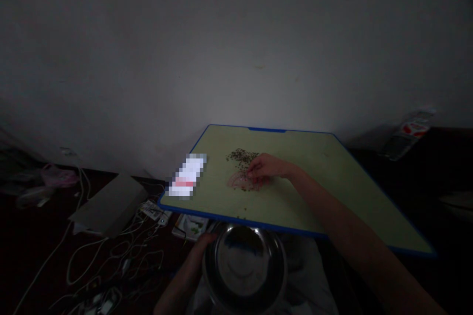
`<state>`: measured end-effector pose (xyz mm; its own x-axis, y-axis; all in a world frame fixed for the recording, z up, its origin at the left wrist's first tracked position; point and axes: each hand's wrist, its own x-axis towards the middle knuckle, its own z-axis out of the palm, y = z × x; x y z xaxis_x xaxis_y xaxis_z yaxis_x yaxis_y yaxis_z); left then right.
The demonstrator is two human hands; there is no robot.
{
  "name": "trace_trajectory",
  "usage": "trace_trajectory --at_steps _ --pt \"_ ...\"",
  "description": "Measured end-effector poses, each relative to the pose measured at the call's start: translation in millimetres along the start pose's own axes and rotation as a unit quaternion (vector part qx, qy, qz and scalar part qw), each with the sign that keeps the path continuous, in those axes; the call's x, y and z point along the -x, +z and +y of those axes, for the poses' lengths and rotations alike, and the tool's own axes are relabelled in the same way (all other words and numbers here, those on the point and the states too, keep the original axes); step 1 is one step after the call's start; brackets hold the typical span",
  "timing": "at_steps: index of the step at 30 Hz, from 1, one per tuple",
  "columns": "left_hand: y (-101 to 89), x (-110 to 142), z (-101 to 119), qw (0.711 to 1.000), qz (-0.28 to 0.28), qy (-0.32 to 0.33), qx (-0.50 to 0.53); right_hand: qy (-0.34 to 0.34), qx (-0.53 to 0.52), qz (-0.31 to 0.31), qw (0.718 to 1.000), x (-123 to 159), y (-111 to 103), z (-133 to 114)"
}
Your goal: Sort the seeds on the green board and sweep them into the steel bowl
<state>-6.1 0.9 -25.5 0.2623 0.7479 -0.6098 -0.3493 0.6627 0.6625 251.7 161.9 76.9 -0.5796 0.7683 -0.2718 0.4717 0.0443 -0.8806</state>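
A steel bowl (242, 263) sits below the near edge of a pale board with a blue rim (295, 211). My left hand (201, 251) is at the bowl's left side, closed on its rim, with most of the fingers hidden behind it. Small dark grains, like seeds or beans (240, 156), lie scattered over the board's middle. Over their near side, my right hand (264, 166) has its fingertips pinched together, low on the board. Whatever is between them is too small to make out. Under and beside these fingertips is a reddish semicircular shape (238, 181); a few grains lie near it.
A lit phone (186, 176) lies at the board's left edge. White cables (125, 251) tangle on the dark floor at left, beside a grey box (109, 202). A plain wall (236, 49) rises behind the board. A red and white package (410, 133) is at right.
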Motion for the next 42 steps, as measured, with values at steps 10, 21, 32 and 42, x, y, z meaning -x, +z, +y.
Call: trace_trajectory --at_steps 10,21,32,42 --pt "10.6 10 -1 1.0 0.02 0.018 0.016 -0.013 0.011 0.043 0.999 5 -13 1" --pt "7.7 11 1 1.0 0.025 0.0 0.005 -0.009 0.019 0.022 1.0 2 -8 2" --pt "10.5 13 2 0.999 0.022 -0.011 0.023 -0.011 0.012 0.035 0.999 1 -6 0" --pt "8.1 12 3 1.0 0.015 -0.013 0.002 -0.015 0.014 0.018 1.0 1 -2 -2"
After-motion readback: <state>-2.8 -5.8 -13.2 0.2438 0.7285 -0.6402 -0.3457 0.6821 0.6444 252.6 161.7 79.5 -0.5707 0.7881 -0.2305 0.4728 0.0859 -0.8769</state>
